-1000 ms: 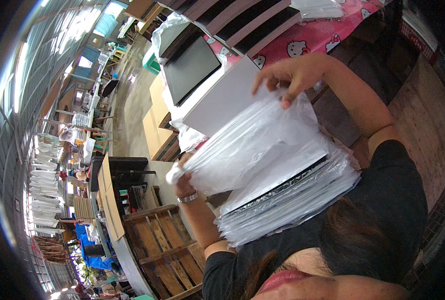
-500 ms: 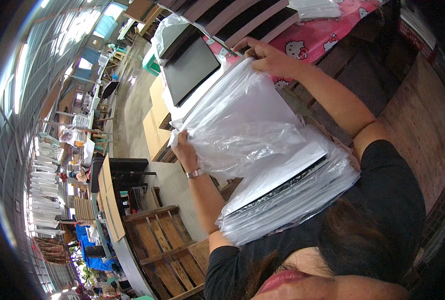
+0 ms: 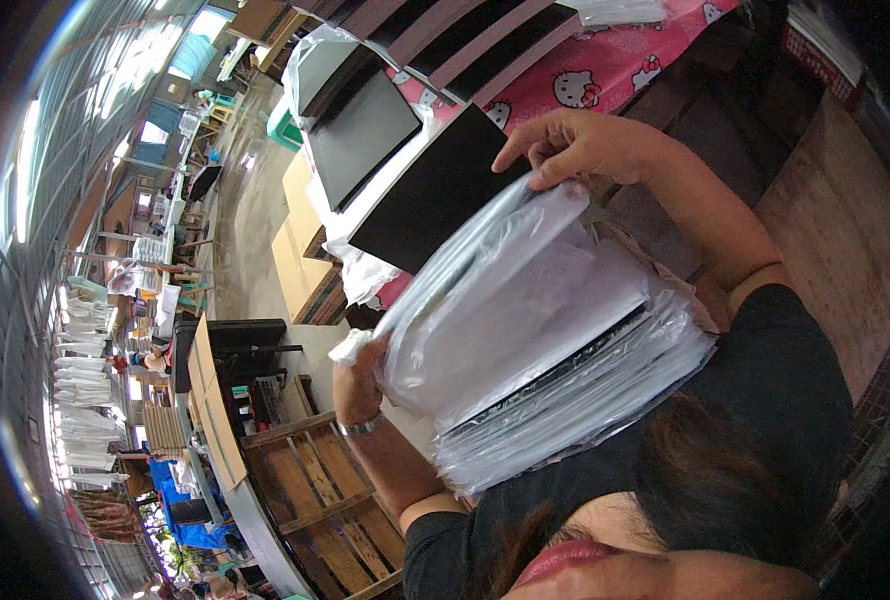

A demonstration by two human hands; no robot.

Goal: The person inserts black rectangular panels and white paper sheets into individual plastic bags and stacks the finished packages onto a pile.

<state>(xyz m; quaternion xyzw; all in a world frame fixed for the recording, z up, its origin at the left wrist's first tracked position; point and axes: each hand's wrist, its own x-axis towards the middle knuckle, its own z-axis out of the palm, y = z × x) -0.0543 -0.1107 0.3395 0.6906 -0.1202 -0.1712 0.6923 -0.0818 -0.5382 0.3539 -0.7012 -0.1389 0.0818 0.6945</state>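
Observation:
My right hand (image 3: 575, 145) pinches the top edge of a clear plastic sleeve (image 3: 505, 300) lying on top of a thick stack of plastic-wrapped flat panels (image 3: 585, 400) held against my chest. At the sleeve's lower left corner, my left hand (image 3: 357, 375), with a metal band on its wrist, grips the crumpled plastic and props the stack. A black flat board with a white edge (image 3: 430, 195) sticks out from behind the sleeve, just under my right fingers.
Another dark panel in plastic (image 3: 360, 130) lies on cardboard boxes (image 3: 300, 250) beyond. A pink cartoon-print tablecloth (image 3: 605, 70) is at the top, a wooden pallet (image 3: 315, 490) is below left, and a dark desk (image 3: 235, 345) and hanging white garments (image 3: 80, 390) are at the left.
The plastic sleeve has come down off the black board, which now shows bare above it. My right hand shifted right along the sleeve's top edge, and my left hand dropped lower.

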